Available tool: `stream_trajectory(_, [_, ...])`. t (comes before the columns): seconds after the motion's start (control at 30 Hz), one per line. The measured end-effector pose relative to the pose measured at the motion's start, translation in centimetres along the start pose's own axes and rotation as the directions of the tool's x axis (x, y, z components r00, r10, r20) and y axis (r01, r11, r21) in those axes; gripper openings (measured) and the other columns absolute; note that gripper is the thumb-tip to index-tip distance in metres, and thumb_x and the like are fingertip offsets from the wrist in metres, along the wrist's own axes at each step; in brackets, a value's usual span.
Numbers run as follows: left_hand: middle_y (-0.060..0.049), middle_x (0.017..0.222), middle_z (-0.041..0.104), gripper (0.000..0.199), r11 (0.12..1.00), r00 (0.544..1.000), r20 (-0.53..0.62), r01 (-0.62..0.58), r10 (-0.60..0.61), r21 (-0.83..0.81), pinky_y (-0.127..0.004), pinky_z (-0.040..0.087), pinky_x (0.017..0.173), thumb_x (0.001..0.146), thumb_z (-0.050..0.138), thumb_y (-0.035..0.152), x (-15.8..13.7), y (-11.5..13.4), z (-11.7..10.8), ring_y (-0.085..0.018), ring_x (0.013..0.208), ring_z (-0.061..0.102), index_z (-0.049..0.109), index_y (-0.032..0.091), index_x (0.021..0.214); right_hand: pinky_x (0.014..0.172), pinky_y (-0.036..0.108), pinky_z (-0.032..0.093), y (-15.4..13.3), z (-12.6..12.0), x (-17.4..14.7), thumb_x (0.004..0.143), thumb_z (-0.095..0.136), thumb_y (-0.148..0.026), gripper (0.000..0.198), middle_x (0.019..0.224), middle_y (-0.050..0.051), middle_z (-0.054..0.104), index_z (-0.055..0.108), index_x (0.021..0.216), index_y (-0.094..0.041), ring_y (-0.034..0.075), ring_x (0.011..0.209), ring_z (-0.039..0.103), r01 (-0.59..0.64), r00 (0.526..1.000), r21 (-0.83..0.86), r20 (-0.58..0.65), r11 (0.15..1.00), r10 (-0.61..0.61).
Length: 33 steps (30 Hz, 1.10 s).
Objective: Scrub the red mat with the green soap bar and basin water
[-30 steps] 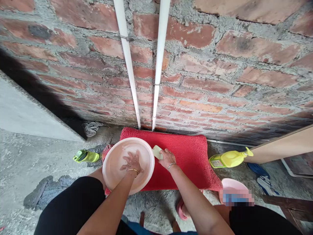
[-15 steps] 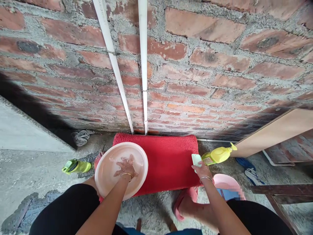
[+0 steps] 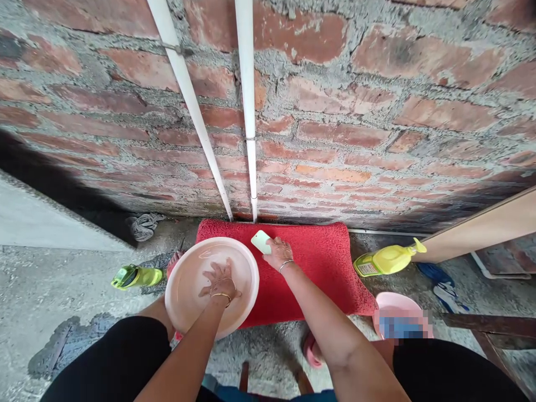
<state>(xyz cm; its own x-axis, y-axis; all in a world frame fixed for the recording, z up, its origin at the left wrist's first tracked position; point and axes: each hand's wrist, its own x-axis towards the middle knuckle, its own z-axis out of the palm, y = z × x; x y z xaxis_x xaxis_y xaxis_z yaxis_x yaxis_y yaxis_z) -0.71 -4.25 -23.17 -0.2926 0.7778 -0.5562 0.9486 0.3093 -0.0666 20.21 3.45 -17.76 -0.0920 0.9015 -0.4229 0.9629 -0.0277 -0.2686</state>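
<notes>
My left hand (image 3: 220,282) is inside a pale pink basin (image 3: 176,307), with its fingers spread over the bottom under what looks like clear water. The basin rests on the left part of a red towel-like cloth (image 3: 310,285) draped over a low support. Just right of the basin's rim, my right hand (image 3: 280,252) grips a flat, pale green block (image 3: 261,242) with rounded corners and a small hole at one end. Its underside is hidden, so I cannot tell its exact kind. It is over the cloth, close to the wall side.
A yellow pump bottle (image 3: 387,260) is right of the cloth. A pink tub (image 3: 400,301) with blurred blue contents sits nearer my right leg. On the left are a green bottle (image 3: 137,277) and a grey rag (image 3: 144,226). The brick wall (image 3: 335,134) carries white pipes (image 3: 247,84).
My right hand has moved left across the cloth with the pale green block, from the right edge to beside the basin. My left hand stays spread in the basin. The view has shifted slightly.
</notes>
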Motion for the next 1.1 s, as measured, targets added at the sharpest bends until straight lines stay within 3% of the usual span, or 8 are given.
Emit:
stream_trajectory(0.13, [-0.025, 0.186, 0.016, 0.125, 0.999, 0.998, 0.055, 0.007, -0.010, 0.047, -0.085, 0.056, 0.099, 0.072, 0.096, 0.042, 0.0, 0.0, -0.1, -0.065, 0.164, 0.022, 0.029, 0.041, 0.178, 0.112, 0.037, 0.037, 3.2, -1.5, 1.1, 0.095, 0.079, -0.034, 0.050, 0.145, 0.007, 0.064, 0.069, 0.143, -0.024, 0.024, 0.126, 0.060, -0.024, 1.000, -0.031, 0.013, 0.999, 0.024])
stream_trajectory(0.33, [-0.022, 0.188, 0.010, 0.126, 0.999, 0.996, 0.080, 0.031, -0.034, 0.039, -0.083, 0.058, 0.099, 0.079, 0.091, 0.038, 0.1, 0.2, -0.3, -0.062, 0.166, 0.017, 0.016, 0.040, 0.180, 0.112, 0.039, 0.041, 13.6, -4.5, -0.9, 0.099, 0.076, -0.034, 0.053, 0.146, 0.015, 0.064, 0.066, 0.149, -0.021, 0.028, 0.128, 0.064, -0.252, 0.968, -0.019, -0.015, 0.968, 0.251])
stream_trajectory(0.5, [-0.024, 0.188, 0.008, 0.129, 0.999, 0.997, 0.077, 0.022, -0.025, 0.037, -0.080, 0.060, 0.097, 0.080, 0.091, 0.038, 0.2, 0.1, -0.3, -0.063, 0.165, 0.019, 0.011, 0.039, 0.180, 0.114, 0.045, 0.046, 21.2, -5.8, -4.4, 0.098, 0.074, -0.041, 0.057, 0.148, 0.019, 0.063, 0.064, 0.151, -0.022, 0.032, 0.130, 0.069, -0.572, 0.818, 0.059, -0.022, 0.818, 0.574])
stream_trajectory(0.63, [-0.022, 0.188, 0.010, 0.128, 1.000, 0.997, 0.068, 0.023, -0.024, 0.018, -0.084, 0.055, 0.102, 0.079, 0.092, 0.039, -0.2, 0.3, -0.7, -0.062, 0.166, 0.018, 0.013, 0.040, 0.180, 0.105, 0.052, 0.052, 23.6, -5.7, -6.5, 0.095, 0.070, -0.047, 0.056, 0.139, 0.024, 0.067, 0.069, 0.145, -0.022, 0.039, 0.126, 0.071, -0.687, 0.710, 0.152, -0.070, 0.711, 0.701])
stream_trajectory(0.73, [-0.021, 0.188, 0.011, 0.127, 1.000, 0.997, 0.078, 0.012, -0.012, 0.002, -0.086, 0.054, 0.103, 0.078, 0.093, 0.037, -0.6, 0.5, -1.1, -0.063, 0.166, 0.017, 0.018, 0.041, 0.179, 0.100, 0.050, 0.052, 20.9, -4.4, -7.0, 0.092, 0.072, -0.046, 0.050, 0.132, 0.022, 0.070, 0.073, 0.139, -0.028, 0.040, 0.120, 0.071, -0.586, 0.786, 0.179, -0.108, 0.790, 0.608])
stream_trajectory(0.9, [-0.023, 0.188, 0.009, 0.130, 0.999, 0.991, 0.134, 0.028, -0.030, 0.015, -0.086, 0.053, 0.104, 0.076, 0.094, 0.039, -0.7, 0.7, -1.7, -0.061, 0.168, 0.015, 0.015, 0.042, 0.179, 0.102, 0.039, 0.048, 9.2, 0.3, -6.1, 0.088, 0.082, -0.036, 0.047, 0.134, 0.012, 0.069, 0.074, 0.133, -0.029, 0.031, 0.119, 0.070, -0.235, 0.965, 0.154, -0.078, 0.960, 0.249])
stream_trajectory(1.0, [-0.021, 0.189, 0.007, 0.127, 1.000, 0.990, 0.137, 0.014, -0.015, 0.011, -0.086, 0.052, 0.106, 0.078, 0.091, 0.038, -0.7, 0.5, -1.7, -0.060, 0.168, 0.013, 0.015, 0.041, 0.180, 0.107, 0.036, 0.044, 3.0, 2.9, -5.6, 0.087, 0.084, -0.035, 0.045, 0.133, 0.008, 0.069, 0.073, 0.131, -0.029, 0.027, 0.124, 0.066, -0.056, 0.998, 0.078, 0.004, 0.995, 0.056])
stream_trajectory(1.1, [-0.021, 0.189, 0.006, 0.124, 1.000, 0.991, 0.134, 0.017, -0.017, -0.002, -0.087, 0.051, 0.106, 0.080, 0.090, 0.036, -0.7, 0.4, -1.6, -0.060, 0.168, 0.012, 0.015, 0.040, 0.180, 0.108, 0.036, 0.042, 1.1, 4.0, -5.6, 0.087, 0.085, -0.035, 0.045, 0.135, 0.006, 0.068, 0.073, 0.130, -0.030, 0.027, 0.127, 0.065, -0.028, 0.998, 0.071, 0.053, 0.997, 0.024])
